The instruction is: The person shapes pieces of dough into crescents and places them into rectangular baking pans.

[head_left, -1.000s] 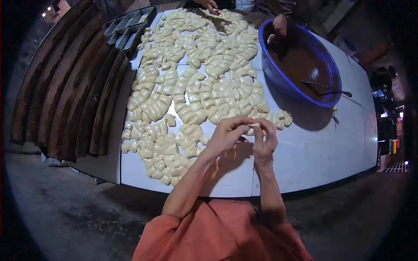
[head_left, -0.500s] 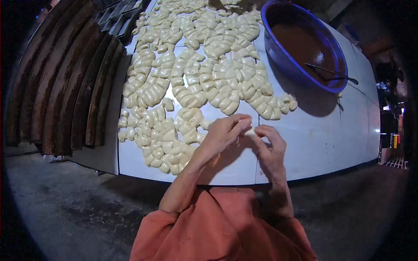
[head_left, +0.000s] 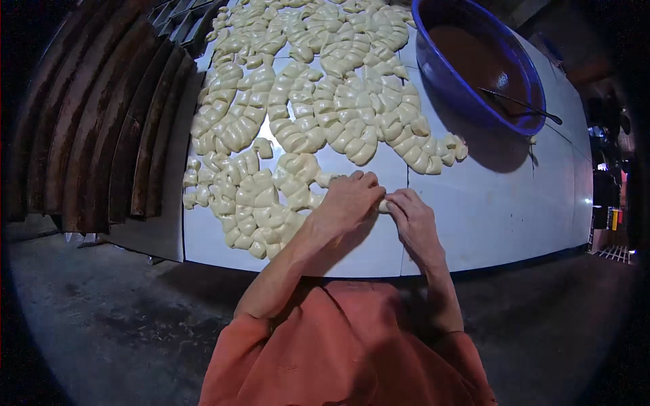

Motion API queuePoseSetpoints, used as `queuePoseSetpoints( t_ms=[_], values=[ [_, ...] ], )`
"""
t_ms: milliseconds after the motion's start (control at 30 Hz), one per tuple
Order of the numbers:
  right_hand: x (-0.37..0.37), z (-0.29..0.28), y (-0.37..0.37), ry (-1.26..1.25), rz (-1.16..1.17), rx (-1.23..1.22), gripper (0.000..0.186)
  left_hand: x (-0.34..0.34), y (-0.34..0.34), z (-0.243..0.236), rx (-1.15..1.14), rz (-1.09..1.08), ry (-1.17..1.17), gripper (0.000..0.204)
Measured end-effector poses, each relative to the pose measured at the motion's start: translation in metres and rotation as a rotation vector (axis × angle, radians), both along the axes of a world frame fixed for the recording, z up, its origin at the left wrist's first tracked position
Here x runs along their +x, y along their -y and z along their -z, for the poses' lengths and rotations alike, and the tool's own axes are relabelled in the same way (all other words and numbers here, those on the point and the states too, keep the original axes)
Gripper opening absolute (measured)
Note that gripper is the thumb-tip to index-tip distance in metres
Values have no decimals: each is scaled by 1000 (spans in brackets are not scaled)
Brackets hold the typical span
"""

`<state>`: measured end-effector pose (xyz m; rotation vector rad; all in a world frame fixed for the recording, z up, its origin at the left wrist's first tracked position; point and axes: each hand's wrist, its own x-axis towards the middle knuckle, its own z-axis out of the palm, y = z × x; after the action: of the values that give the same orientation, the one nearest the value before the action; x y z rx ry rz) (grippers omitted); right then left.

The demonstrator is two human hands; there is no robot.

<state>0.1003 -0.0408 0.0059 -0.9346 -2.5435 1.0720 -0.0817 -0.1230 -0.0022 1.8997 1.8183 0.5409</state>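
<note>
A pale piece of dough is held between my two hands, low over the white tabletop near its front. My left hand is curled over one end, its fingertips partly hidden. My right hand pinches the other end between thumb and fingers. Glossy cream dough pieces lie in clustered, snaking rows across the white tabletop, some just left of and beyond my left hand.
At the back right sits a large blue tub with brown liquid and a long dark utensil across it. Dark curved trays are stacked along the left. Grey metal moulds are at the back left.
My hands have drawn a little apart with the dough between them and lowered toward the tabletop, the left now more palm-down. The whole view has shifted slightly.
</note>
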Motion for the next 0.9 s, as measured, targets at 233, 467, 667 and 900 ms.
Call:
queuePoseSetpoints(
  t_ms=[233, 467, 667, 900],
  values=[
    [-2, -13, 28, -121, 206, 120, 25, -41, 32, -28, 232, -167, 247, 70],
    [-35, 3, 91, -15, -136, 317, 50, -67, 90, -27, 187, -345, 217, 40],
    [-27, 19, 73, -39, 51, -428, 31, -28, 94, -14, 144, -125, -29, 40],
    [-35, -12, 74, -111, 280, -747, 30, -19, 86, 9, 185, -97, -57, 21]
  ],
)
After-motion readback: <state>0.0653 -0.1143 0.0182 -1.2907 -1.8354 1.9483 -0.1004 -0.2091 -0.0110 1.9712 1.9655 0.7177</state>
